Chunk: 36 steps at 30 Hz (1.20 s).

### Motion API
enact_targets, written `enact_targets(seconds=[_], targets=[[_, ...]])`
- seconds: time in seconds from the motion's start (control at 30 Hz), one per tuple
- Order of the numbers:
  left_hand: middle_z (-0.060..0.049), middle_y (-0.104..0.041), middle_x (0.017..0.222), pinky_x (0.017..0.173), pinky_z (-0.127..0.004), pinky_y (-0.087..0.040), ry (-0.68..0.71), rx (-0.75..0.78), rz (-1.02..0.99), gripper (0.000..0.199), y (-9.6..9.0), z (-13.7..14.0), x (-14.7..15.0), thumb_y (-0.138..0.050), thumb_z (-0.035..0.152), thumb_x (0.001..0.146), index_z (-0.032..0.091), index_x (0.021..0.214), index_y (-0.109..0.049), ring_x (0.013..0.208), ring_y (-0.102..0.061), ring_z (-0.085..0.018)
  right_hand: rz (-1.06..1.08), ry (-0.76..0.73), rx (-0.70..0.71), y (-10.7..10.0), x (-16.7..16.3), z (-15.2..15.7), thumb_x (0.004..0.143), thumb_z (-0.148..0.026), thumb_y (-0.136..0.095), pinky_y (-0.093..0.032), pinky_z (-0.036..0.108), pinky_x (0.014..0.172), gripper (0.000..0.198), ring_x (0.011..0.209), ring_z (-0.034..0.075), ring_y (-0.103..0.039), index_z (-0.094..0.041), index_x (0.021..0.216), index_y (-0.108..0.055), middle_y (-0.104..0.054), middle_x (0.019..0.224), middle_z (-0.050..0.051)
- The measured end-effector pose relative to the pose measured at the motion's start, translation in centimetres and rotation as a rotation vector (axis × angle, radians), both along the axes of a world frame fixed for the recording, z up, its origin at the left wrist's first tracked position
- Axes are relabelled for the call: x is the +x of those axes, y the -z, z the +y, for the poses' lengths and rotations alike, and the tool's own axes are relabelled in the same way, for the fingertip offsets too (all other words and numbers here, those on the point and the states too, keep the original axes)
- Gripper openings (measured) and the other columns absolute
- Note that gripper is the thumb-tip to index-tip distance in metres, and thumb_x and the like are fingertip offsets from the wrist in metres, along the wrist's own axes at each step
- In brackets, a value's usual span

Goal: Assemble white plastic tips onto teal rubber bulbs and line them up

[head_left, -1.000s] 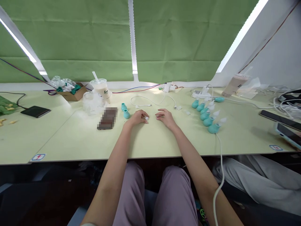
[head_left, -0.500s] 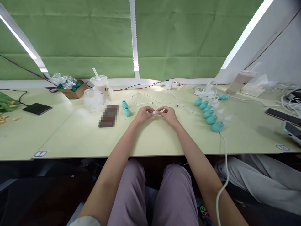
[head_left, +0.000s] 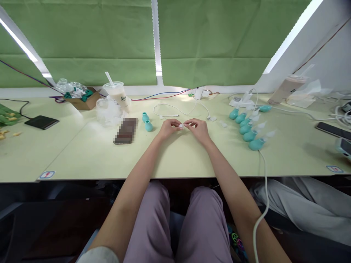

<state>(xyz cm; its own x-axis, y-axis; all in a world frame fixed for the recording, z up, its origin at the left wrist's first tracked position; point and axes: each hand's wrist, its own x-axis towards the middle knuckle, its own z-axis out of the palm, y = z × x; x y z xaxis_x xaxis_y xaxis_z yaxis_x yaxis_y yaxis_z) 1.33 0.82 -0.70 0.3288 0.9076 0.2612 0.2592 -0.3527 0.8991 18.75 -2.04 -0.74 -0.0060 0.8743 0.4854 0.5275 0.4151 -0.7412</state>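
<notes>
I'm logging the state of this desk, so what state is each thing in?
Left hand: pinching a small white piece.
Right hand: fingertips pinched at the same piece.
Small white piece: held at both hands' fingertips, partly hidden.
Two teal bottles: upright, necks open.
Row of teal bottles: pale tips at the necks.
Cardboard box: open, filled.
Drink cup: upright, straw in.
Plastic bag: crumpled.
Green blind: down.

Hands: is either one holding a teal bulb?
No, the left hand and right hand meet at a small white piece, while the teal bulbs sit apart from them.
</notes>
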Motion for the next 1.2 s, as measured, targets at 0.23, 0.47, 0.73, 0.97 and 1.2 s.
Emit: enact_targets(seconds=[0.23, 0.47, 0.73, 0.97, 1.2], targets=[[-0.005, -0.069, 0.078, 0.075, -0.03, -0.047, 0.03, -0.002, -0.021, 0.026, 0.1, -0.2, 0.1, -0.075, 0.033, 0.061, 0.014, 0.078, -0.068, 0.074, -0.061, -0.015, -0.062, -0.032, 0.03, -0.2, -0.3, -0.5, 0.076, -0.037, -0.067, -0.045, 0.027, 0.066, 0.014, 0.066, 0.014, -0.06, -0.024, 0.08, -0.072, -0.071, 0.083, 0.0], [-0.006, -0.071, 0.087, 0.087, -0.034, -0.046, 0.044, 0.029, -0.136, 0.027, -0.4, -0.2, 0.1, -0.077, 0.027, 0.058, 0.015, 0.081, -0.068, 0.085, -0.064, -0.017, 0.293, -0.033, -0.017, -0.8, 0.4, 0.1, 0.072, -0.046, -0.068, -0.046, 0.024, 0.058, 0.026, 0.068, 0.014, -0.063, -0.021, 0.079, -0.067, -0.07, 0.088, 0.003], [-0.006, -0.072, 0.096, 0.09, -0.033, -0.045, 0.107, 0.037, -0.191, 0.029, -0.6, -0.3, -0.2, -0.075, 0.028, 0.063, 0.017, 0.088, -0.067, 0.093, -0.064, -0.017, 0.43, -0.069, -0.083, -1.1, 0.7, 0.1, 0.066, -0.048, -0.072, -0.046, 0.022, 0.052, 0.033, 0.065, 0.014, -0.067, -0.019, 0.083, -0.066, -0.071, 0.084, 0.004], [-0.006, -0.072, 0.092, 0.084, -0.031, -0.044, 0.064, 0.064, -0.14, 0.029, -0.6, 0.0, -0.2, -0.076, 0.033, 0.063, 0.016, 0.085, -0.069, 0.086, -0.064, -0.016, 0.096, -0.058, 0.095, -1.1, -0.1, -0.9, 0.075, -0.045, -0.068, -0.047, 0.028, 0.059, 0.022, 0.063, 0.014, -0.061, -0.023, 0.076, -0.072, -0.071, 0.081, 0.002], [-0.005, -0.072, 0.089, 0.08, -0.03, -0.045, 0.07, 0.063, -0.103, 0.03, -0.6, -0.2, -0.1, -0.076, 0.034, 0.063, 0.016, 0.085, -0.07, 0.08, -0.063, -0.014, 0.027, -0.016, 0.122, -1.3, -0.4, -1.1, 0.077, -0.048, -0.065, -0.043, 0.027, 0.056, 0.026, 0.065, 0.014, -0.059, -0.024, 0.074, -0.073, -0.069, 0.083, 0.003]])
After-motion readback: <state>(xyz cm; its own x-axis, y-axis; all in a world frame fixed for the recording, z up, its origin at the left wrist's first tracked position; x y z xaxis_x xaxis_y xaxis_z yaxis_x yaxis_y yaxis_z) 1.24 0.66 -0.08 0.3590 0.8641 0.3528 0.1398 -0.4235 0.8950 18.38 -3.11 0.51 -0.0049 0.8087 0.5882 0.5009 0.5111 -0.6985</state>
